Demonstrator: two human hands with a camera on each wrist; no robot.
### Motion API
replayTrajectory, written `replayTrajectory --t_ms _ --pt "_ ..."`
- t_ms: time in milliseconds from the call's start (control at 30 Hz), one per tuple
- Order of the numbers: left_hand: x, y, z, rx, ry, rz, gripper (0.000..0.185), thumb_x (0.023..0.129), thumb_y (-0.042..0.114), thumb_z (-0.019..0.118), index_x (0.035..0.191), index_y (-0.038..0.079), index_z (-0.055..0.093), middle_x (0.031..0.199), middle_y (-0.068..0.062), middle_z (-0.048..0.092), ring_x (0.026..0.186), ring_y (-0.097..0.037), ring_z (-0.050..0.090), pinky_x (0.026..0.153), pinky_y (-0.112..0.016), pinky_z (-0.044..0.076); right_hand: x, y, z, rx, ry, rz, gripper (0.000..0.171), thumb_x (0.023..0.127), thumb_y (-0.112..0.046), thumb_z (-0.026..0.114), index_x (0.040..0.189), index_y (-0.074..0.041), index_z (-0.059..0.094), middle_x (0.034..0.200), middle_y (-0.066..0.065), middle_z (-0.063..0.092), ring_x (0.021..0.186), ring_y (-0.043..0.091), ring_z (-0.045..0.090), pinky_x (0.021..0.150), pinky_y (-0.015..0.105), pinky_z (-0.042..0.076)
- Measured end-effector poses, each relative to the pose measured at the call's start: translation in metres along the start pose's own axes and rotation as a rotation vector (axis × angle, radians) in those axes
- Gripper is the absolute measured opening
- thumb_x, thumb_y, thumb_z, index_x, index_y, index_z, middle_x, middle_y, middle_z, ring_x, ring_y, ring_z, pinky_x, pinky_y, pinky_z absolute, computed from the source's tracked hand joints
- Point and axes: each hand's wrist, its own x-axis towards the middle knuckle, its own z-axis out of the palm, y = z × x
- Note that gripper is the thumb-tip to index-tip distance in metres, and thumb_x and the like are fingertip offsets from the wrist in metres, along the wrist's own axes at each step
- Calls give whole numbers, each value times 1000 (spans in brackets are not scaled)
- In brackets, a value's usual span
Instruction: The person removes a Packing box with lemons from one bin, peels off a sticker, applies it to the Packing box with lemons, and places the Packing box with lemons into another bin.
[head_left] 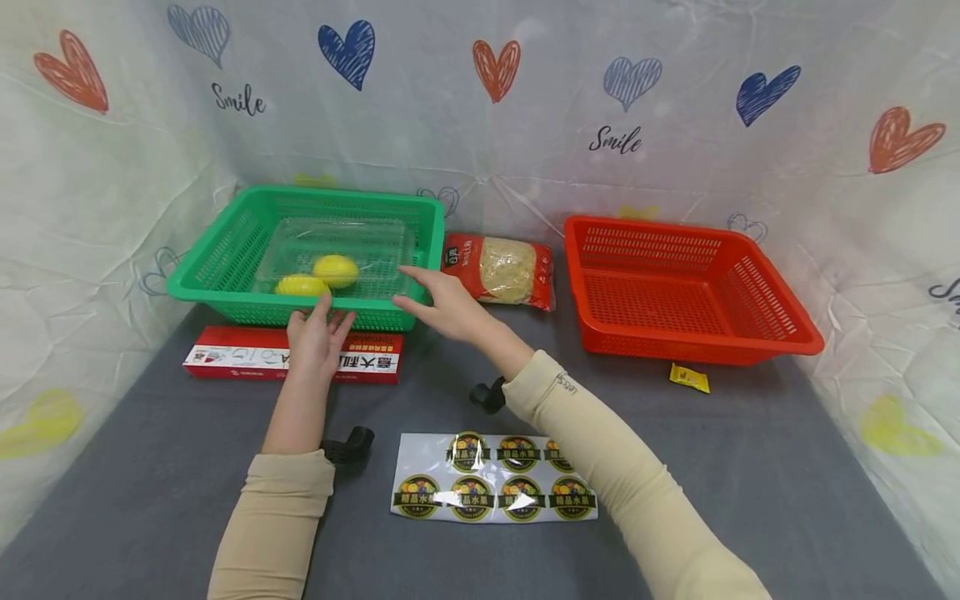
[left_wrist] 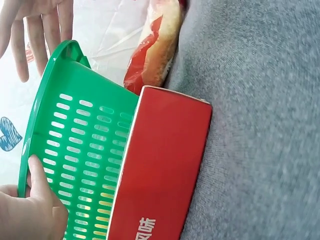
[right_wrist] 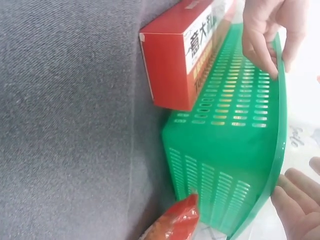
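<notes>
While the green perforated plastic basket (head_left: 247,250) sits at the table's back left, holding a clear plastic tray (head_left: 337,242) with two yellow lemons (head_left: 335,270), both hands stay open: left hand (head_left: 315,340) fingertips on its front rim, right hand (head_left: 442,302) at its near right corner. A red rectangular carton (head_left: 225,363) lies against its front.

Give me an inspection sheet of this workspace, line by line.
Surface: grey cloth table.
Job's things: green basket holding a clear tray with two lemons.
Clutter: red box against the basket's front, noodle packet, red basket, sticker sheet, yellow sachet.
Hands: left hand at the basket's front rim; right hand at its right corner, fingers straight.
Cables: nothing seen.
Surroundings: heart-printed sheet on three sides.
</notes>
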Motion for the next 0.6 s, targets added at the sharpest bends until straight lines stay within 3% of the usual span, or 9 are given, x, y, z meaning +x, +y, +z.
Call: replayTrajectory --t_ms 233,433,600 --pt "2 -5 1 -20 20 20 23 93 21 49 105 14 30 106 -2 35 98 -16 47 89 -27 45 7 -3 4 49 19 10 59 93 -37 51 142 -12 32 143 3 35 124 20 42 100 30 36" --pt "2 -5 0 -19 12 21 29 91 22 51 111 14 31 108 -3 36 101 -16 47 86 -26 47 17 -9 8 129 39 98 60 92 -39 52 143 -14 31 142 4 38 123 21 44 98 31 39" --pt "2 -3 -1 -12 -2 18 39 92 22 50 123 14 27 111 -2 35 102 -15 46 86 -25 47 29 -16 14 96 35 161 64 92 -43 50 143 -12 29 144 4 34 127 20 39 101 31 36"
